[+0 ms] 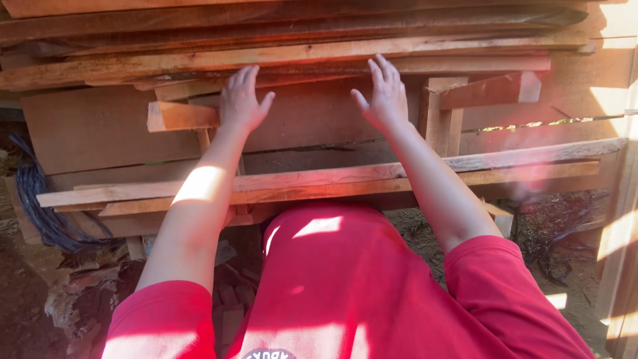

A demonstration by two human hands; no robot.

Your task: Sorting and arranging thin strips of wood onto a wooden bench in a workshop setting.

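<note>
Both hands reach up against a flat brown board in the lumber stack [312, 119]: the left hand [240, 101] lies with fingers spread open near the board's upper edge, just beside a short plank end [181, 116] jutting out at its left. The right hand [383, 96], fingers likewise open and gripping nothing, presses near the board's upper right, beside an upright wooden post [444, 126]. A bundle of dark cable [40, 206] hangs at the stack's lower left corner.
</note>
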